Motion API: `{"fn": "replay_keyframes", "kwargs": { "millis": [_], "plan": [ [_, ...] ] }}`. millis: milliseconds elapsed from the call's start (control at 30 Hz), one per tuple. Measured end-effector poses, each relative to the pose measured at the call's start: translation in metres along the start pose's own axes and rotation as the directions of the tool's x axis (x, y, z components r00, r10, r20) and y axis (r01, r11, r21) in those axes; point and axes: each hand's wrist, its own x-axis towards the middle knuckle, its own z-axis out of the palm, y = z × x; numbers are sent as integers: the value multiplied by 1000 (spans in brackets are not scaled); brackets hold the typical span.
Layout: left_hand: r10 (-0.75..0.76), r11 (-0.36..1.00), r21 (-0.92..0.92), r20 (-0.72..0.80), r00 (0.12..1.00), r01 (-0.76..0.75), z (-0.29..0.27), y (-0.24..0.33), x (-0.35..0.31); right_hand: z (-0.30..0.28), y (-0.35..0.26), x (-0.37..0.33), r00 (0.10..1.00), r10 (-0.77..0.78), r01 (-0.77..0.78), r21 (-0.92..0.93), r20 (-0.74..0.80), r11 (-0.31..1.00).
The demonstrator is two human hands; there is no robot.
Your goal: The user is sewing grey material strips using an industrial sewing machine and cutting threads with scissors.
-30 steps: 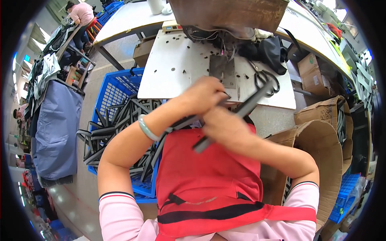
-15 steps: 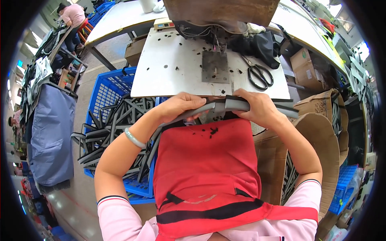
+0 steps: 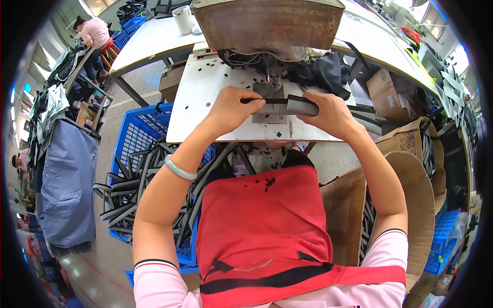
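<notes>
Head view, hands: left hand (image 3: 232,107) and right hand (image 3: 328,114) side by side in the upper middle of the frame, both over the white bench (image 3: 205,97).
Left fingers: curled tight around the dark left end of the grey strap (image 3: 287,104), thumb on top.
Right fingers: closed over the right end of the same strap, the grey part showing just left of the knuckles.
Strap: flat and level between the two hands, lying on the metal plate (image 3: 269,105) right below the sewing machine (image 3: 267,23) at the top centre.
Wrist: pale green bangle (image 3: 179,169) on the left forearm, left of centre.
Lower frame: red apron (image 3: 257,226) with small black scraps on it, pink sleeves at the bottom edge.
Left side: blue crate (image 3: 138,133) full of grey and black straps, beside the bench.
Right side: open cardboard box (image 3: 411,190) with more straps, partly hidden by the right arm.
Upper left corner: another person in a pink top (image 3: 95,31), seated at a far table.
</notes>
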Motion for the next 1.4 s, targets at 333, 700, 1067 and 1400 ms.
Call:
{"fn": "replay_keyframes", "kwargs": {
  "millis": [333, 700, 1067, 1400],
  "plan": [
    [5, 999, -43, -29, 1000, -6, -1, -10, 15, -2, 5, 15, 1000, 8, -8, -1, -28, 1000],
    [-77, 987, -147, -35, 996, 71, 2, -18, 35, -3, 13, 35, 993, 119, -120, 131, 16, 984],
    [4, 1000, -8, -207, 978, -6, -27, -40, 15, -5, 20, 8, 981, 88, -75, 82, -173, 994],
    [245, 969, -88, 174, 954, -232, 71, 6, -33, 177, -106, -52, 915, -273, 379, -395, 297, 837]
  ]
}}
